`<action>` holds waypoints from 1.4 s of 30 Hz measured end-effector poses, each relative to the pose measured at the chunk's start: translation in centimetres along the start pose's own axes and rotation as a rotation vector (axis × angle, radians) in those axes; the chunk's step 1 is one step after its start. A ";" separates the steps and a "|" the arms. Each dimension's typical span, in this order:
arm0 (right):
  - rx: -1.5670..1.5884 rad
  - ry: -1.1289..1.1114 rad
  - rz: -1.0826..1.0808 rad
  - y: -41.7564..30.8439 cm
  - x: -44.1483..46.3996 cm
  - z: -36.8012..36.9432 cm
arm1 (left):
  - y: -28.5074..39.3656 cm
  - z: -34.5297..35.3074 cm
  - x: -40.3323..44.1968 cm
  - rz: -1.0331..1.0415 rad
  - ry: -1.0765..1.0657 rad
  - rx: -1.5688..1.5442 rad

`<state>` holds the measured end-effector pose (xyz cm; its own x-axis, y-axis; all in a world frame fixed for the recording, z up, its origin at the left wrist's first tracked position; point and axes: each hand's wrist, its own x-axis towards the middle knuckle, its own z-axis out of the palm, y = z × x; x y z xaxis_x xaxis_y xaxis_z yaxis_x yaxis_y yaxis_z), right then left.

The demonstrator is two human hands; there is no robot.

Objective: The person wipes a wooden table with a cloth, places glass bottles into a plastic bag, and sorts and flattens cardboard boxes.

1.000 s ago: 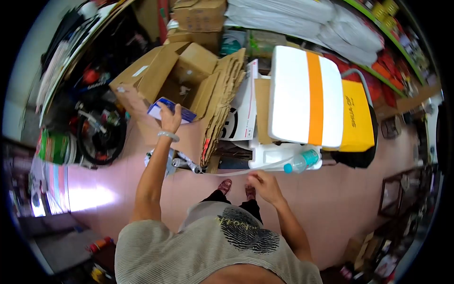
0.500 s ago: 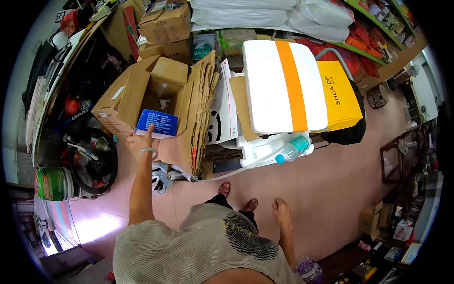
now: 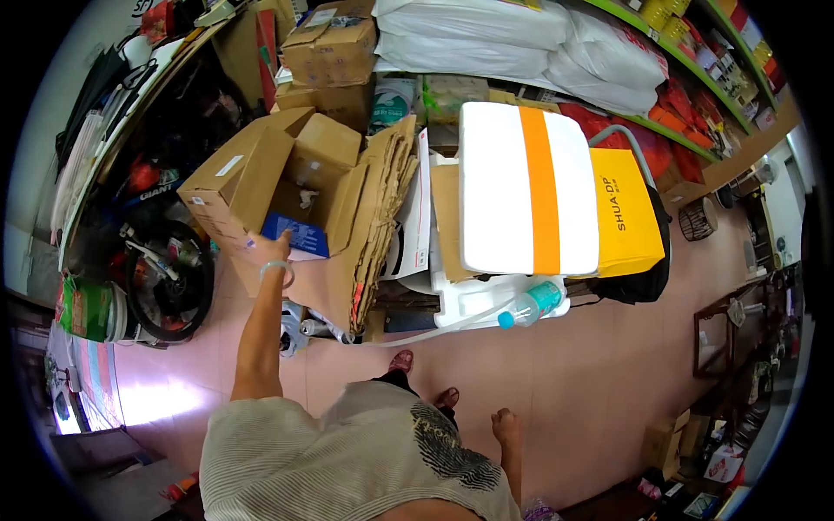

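Note:
My left hand (image 3: 272,248) is closed on the near left end of a blue box (image 3: 301,237) with pale printing. The box is at the near opening of a large open cardboard box (image 3: 246,169), partly hidden by my fingers. Inside the carton are a smaller cardboard box (image 3: 327,148) and a crumpled whitish scrap (image 3: 307,198). Flattened cardboard (image 3: 382,200) stands along the carton's right side. My right hand (image 3: 506,426) hangs low over the floor, fingers curled, with nothing visible in it.
A white foam box lid with an orange stripe (image 3: 540,191) lies beside a yellow bag (image 3: 627,208). A bottle with a turquoise cap (image 3: 532,304) rests on white foam in front. To the left stands a bicycle wheel (image 3: 172,280). Stacked cartons (image 3: 330,52) are behind.
My left hand has pushed the blue box slightly deeper into the carton's opening, its fingers now covering more of it. The camera view has shifted; my right hand still hangs curled.

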<state>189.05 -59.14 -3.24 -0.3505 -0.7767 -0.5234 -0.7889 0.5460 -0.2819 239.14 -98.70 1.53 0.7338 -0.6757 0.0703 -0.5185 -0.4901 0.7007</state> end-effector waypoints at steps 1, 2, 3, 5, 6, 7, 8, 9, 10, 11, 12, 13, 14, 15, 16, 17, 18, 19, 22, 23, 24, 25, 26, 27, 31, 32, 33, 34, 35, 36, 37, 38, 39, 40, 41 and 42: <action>0.008 0.006 -0.024 -0.5 0.2 0.0 | 2.3 -1.3 -0.7 -0.029 -0.053 0.041; 0.015 0.012 -0.048 -1.2 0.5 -0.1 | 4.5 -2.5 -1.5 -0.056 -0.107 0.083; 0.012 -0.020 -0.047 -2.0 0.9 -0.1 | 4.5 -1.5 -0.8 -0.035 -0.070 0.097; 0.002 -0.074 -0.040 -3.4 1.9 -0.5 | 3.7 -0.4 0.3 -0.018 -0.027 0.121; 0.015 -0.072 -0.044 -3.8 2.2 -0.6 | 3.3 -0.6 0.7 -0.023 -0.020 0.134; 0.028 -0.071 -0.049 -4.1 2.6 -0.6 | 2.9 -0.6 1.0 -0.028 -0.012 0.147; 0.039 -0.070 -0.053 -4.3 2.9 -0.8 | 1.7 -0.5 2.1 0.033 -0.038 0.000; 0.024 -0.081 -0.061 -4.4 3.0 -1.0 | 0.2 -0.7 3.6 0.094 -0.063 -0.146; 0.008 -0.092 -0.067 -4.4 3.0 -1.2 | -1.2 -0.5 4.8 0.157 -0.087 -0.293; -0.007 -0.104 -0.074 -4.4 3.1 -1.4 | -0.1 -1.9 4.7 0.131 -0.170 -0.429; -0.015 -0.098 -0.062 -3.9 3.1 -1.1 | 0.1 -2.0 4.7 0.243 -0.070 -0.410; -0.024 -0.094 -0.053 -3.2 3.1 -0.6 | 0.1 -2.2 4.7 0.352 0.033 -0.385; -0.034 -0.089 -0.047 -2.9 3.3 -0.5 | 0.3 -2.4 4.5 0.459 0.140 -0.355; -0.048 -0.108 -0.043 -3.3 3.4 -0.8 | 1.3 -2.7 3.7 0.380 0.069 -0.601; -0.063 -0.130 -0.038 -3.5 3.1 -1.0 | 1.3 -2.4 3.7 0.335 0.034 -0.694; -0.077 -0.152 -0.032 -3.8 2.9 -1.2 | 1.1 -2.0 3.9 0.291 -0.001 -0.788; -0.078 -0.150 -0.045 -4.1 2.7 -1.3 | 2.2 -2.7 3.0 0.248 -0.035 -0.882; -0.076 -0.147 -0.057 -4.4 2.6 -1.3 | 2.9 -4.1 2.1 0.243 -0.163 -0.708; -0.067 -0.178 -0.113 -3.4 2.9 0.1 | 3.3 -5.1 0.3 0.637 -0.155 -0.139; -0.061 -0.192 -0.131 -3.1 3.0 0.7 | 2.0 -3.3 0.3 0.778 -0.001 -0.030; -0.068 -0.191 -0.125 -3.5 2.7 0.6 | 2.0 -3.5 -0.2 0.789 0.007 0.062; -0.072 -0.186 -0.115 -3.9 2.4 0.5 | 2.1 -3.7 -1.0 0.803 0.015 0.150; -0.074 -0.179 -0.102 -4.1 2.2 0.4 | 2.3 -4.0 -1.6 0.819 0.021 0.235; -0.068 -0.184 -0.093 -3.9 2.1 0.7 | 2.5 -4.5 -1.8 0.826 -0.062 0.389; -0.050 -0.181 -0.042 -3.2 2.2 1.6 | 1.8 -3.3 -1.2 0.912 -0.025 0.595; -0.049 -0.175 -0.019 -2.9 2.0 1.7 | 2.1 -3.4 -1.3 0.886 -0.055 0.576; -0.028 -0.162 -0.021 -2.3 1.9 1.9 | 2.4 -3.9 -1.6 0.859 -0.089 0.558; -0.005 -0.148 -0.022 -1.6 2.1 2.4 | 2.7 -4.4 -1.9 0.835 -0.124 0.541; 0.020 -0.134 -0.021 -1.0 1.9 2.7 | 3.1 -5.0 -2.2 0.815 -0.159 0.553; 0.033 -0.122 -0.032 -0.6 1.5 2.7 | 3.3 -5.4 -2.3 0.805 -0.141 0.593; 0.045 -0.110 -0.040 -0.2 1.1 2.5 | 3.3 -5.7 -2.5 0.796 -0.124 0.631; 0.057 -0.099 -0.046 0.3 0.6 2.4 | 3.6 -5.9 -2.7 0.787 -0.108 0.669; 0.062 -0.069 -0.100 1.4 0.4 2.6 | 4.1 -6.2 -3.0 0.749 -0.084 0.633; 0.070 -0.039 -0.148 3.1 0.3 3.4 | 4.8 -6.3 -3.3 0.715 -0.067 0.599; 0.082 -0.011 -0.184 4.7 -0.2 4.5 | 4.8 -6.5 -3.2 0.820 -0.004 0.493; 0.118 -0.008 -0.144 6.3 -0.5 5.9 | 5.2 -5.9 -3.7 0.926 0.043 0.379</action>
<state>187.30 -53.42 -9.50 -0.2336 -0.8475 -0.4766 -0.7661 0.4623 -0.4466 236.37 -95.47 9.12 -0.0184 -0.8629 0.5050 -0.9939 0.0709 0.0849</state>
